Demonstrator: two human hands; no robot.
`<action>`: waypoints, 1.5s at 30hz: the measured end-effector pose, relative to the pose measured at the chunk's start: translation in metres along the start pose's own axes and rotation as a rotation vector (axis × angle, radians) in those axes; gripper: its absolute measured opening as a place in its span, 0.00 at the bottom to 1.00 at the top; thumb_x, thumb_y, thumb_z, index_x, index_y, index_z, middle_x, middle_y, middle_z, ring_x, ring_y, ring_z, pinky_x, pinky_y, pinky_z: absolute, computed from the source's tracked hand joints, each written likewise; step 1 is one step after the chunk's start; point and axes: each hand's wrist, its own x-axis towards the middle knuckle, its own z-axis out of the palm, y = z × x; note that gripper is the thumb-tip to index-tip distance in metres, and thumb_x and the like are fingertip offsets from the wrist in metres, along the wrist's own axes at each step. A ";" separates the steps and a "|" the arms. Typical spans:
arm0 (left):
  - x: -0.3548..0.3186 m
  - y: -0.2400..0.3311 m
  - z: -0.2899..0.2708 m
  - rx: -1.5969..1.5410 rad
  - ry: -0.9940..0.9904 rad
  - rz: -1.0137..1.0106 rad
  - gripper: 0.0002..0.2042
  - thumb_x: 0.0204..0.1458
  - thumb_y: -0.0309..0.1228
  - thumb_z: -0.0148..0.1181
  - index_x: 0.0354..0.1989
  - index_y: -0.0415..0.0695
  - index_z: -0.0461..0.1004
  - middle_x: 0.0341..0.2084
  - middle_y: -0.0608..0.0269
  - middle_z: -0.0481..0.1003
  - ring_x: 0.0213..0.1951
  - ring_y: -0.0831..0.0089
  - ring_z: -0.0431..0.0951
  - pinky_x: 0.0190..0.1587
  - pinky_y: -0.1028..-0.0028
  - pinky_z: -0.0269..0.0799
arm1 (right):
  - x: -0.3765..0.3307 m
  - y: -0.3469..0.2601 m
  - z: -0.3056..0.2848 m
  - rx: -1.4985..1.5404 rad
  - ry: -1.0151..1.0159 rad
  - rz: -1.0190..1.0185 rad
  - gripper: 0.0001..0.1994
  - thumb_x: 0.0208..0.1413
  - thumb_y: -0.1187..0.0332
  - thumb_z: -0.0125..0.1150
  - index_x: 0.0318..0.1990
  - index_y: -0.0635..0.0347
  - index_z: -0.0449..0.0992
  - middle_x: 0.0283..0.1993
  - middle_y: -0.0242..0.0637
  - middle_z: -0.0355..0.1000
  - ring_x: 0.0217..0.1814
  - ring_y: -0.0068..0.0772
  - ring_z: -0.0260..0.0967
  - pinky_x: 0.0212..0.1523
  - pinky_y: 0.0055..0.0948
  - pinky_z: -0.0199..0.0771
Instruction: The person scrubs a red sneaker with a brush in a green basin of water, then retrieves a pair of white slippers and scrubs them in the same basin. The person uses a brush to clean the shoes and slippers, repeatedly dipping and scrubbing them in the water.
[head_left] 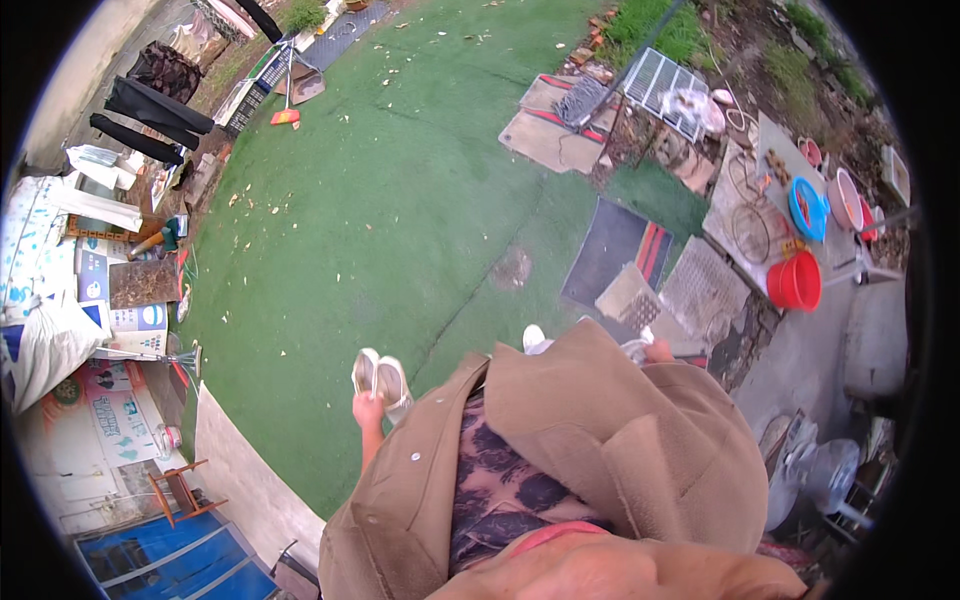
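My left hand [368,411] is closed on a pair of pale shoes [379,374], held side by side in front of the brown coat. Their openings face up. My right hand [657,351] shows only in part past the edge of the coat, its fingers closed against a white item [637,346]. Most of that item is hidden, so its kind is unclear. A white shoe tip [534,334] pokes out beyond the coat's front, low over the green ground.
Green matting [400,200] covers the ground, with scattered leaves. Mats [615,250] lie right, near a red bucket [794,280] and blue basin [808,208]. At left are a red-ended broom [286,117], a small wooden stool [180,492] and stacked boards.
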 end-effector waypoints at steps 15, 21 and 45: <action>0.433 0.217 -0.066 0.102 -0.140 -0.103 0.16 0.39 0.43 0.67 0.29 0.42 0.78 0.27 0.49 0.76 0.32 0.50 0.77 0.39 0.58 0.73 | 0.323 -0.437 -0.236 0.237 0.327 -0.017 0.13 0.52 0.66 0.58 0.44 0.60 0.75 0.42 0.52 0.75 0.47 0.57 0.71 0.47 0.45 0.71; 0.721 0.458 -0.187 -0.159 0.319 0.205 0.14 0.41 0.39 0.69 0.28 0.41 0.76 0.29 0.54 0.74 0.33 0.54 0.76 0.41 0.60 0.72 | 0.411 -0.509 -0.274 0.770 0.116 0.374 0.14 0.54 0.64 0.57 0.43 0.62 0.74 0.38 0.51 0.76 0.41 0.55 0.74 0.43 0.45 0.74; 1.203 0.920 -0.182 0.289 -0.276 0.081 0.16 0.41 0.47 0.66 0.27 0.45 0.80 0.23 0.55 0.78 0.28 0.58 0.79 0.35 0.61 0.74 | 0.983 -0.903 -0.649 0.732 0.215 0.491 0.13 0.59 0.63 0.54 0.51 0.52 0.71 0.34 0.34 0.73 0.24 0.31 0.75 0.16 0.32 0.73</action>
